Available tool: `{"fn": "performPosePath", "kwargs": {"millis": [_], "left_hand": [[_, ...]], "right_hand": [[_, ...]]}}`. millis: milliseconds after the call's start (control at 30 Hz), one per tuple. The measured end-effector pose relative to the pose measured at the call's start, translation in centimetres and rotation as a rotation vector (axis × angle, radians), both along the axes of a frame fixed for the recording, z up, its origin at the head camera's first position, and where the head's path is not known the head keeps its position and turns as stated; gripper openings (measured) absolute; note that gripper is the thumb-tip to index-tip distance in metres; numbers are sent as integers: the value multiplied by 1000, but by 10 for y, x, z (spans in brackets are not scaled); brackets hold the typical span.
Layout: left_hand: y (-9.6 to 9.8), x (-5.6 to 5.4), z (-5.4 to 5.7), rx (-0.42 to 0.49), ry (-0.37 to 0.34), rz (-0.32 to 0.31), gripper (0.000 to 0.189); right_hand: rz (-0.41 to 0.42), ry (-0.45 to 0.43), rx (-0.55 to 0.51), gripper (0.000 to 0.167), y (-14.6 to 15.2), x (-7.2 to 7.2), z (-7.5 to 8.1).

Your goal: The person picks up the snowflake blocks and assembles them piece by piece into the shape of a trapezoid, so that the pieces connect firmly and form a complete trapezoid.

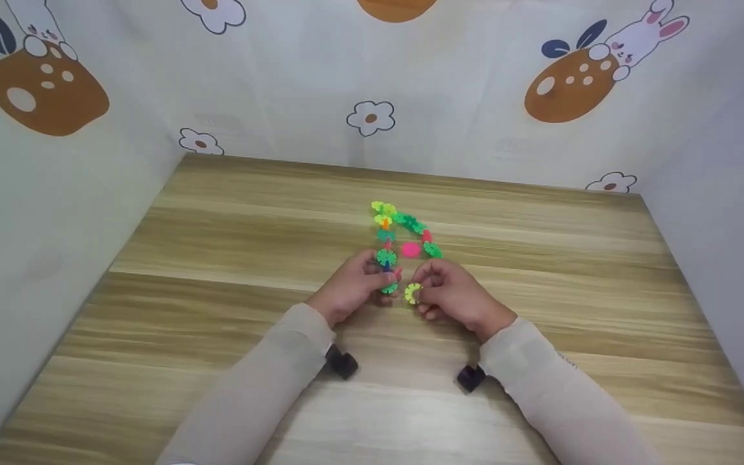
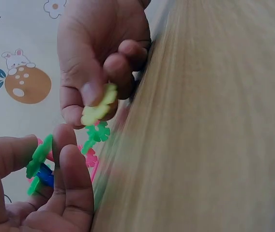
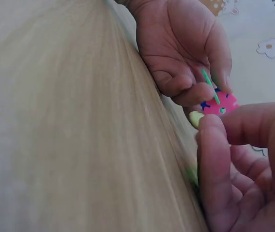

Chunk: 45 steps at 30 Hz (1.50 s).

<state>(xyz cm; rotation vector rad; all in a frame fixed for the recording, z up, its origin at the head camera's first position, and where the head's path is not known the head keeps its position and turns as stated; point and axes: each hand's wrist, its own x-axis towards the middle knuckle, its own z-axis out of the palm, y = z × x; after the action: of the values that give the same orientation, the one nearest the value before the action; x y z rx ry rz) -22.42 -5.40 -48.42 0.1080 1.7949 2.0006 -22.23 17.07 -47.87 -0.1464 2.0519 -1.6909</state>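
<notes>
My left hand [image 1: 356, 284] pinches the near end of a chain of notched plastic discs; a green disc [image 2: 39, 157] and a blue disc [image 2: 46, 175] show by its fingertips in the left wrist view. A pink disc [image 3: 221, 102] of the chain shows beside that hand in the right wrist view. Between thumb and fingers, my right hand [image 1: 456, 294] holds a single yellow notched disc [image 1: 413, 293], apart from the chain in the head view. From the left hand the chain runs away to yellow discs [image 1: 383, 210], then bends right through green discs [image 1: 411, 223].
A loose-looking pink disc [image 1: 411, 250] lies inside the bend of the chain on the wood-grain table [image 1: 249, 226]. Black wrist-camera mounts [image 1: 342, 362] hang under both sleeves. Patterned cloth walls [image 1: 294, 84] stand behind and at both sides.
</notes>
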Motion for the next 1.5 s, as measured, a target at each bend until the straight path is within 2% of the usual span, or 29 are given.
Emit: {"fn": "performPosePath", "kwargs": {"millis": [167, 333, 533, 700, 867, 1067, 1333, 1500], "left_hand": [[1, 0, 0, -5, 15, -18, 24], [2, 1, 2, -73, 38, -41, 24], [1, 1, 3, -102, 66, -82, 27], [0, 2, 3, -110, 51, -101, 24], [1, 3, 4, -91, 37, -107, 25], [1, 2, 4, -125, 33, -118, 26], [1, 2, 2, -161, 74, -115, 26], [2, 3, 2, -145, 85, -110, 27]], "right_hand": [[-190, -59, -203, 30, 0, -4, -1], [-248, -75, -272, 35, -1, -4, -1], [-245, -47, -248, 39, -3, -4, -2], [-229, -51, -239, 36, -3, -5, -2], [-205, -53, -232, 34, -1, -5, -3], [-157, -49, -248, 39, -1, -5, -4], [-185, -43, -254, 27, -3, -4, -5], [-171, -7, -209, 30, -4, -3, -6]]}}
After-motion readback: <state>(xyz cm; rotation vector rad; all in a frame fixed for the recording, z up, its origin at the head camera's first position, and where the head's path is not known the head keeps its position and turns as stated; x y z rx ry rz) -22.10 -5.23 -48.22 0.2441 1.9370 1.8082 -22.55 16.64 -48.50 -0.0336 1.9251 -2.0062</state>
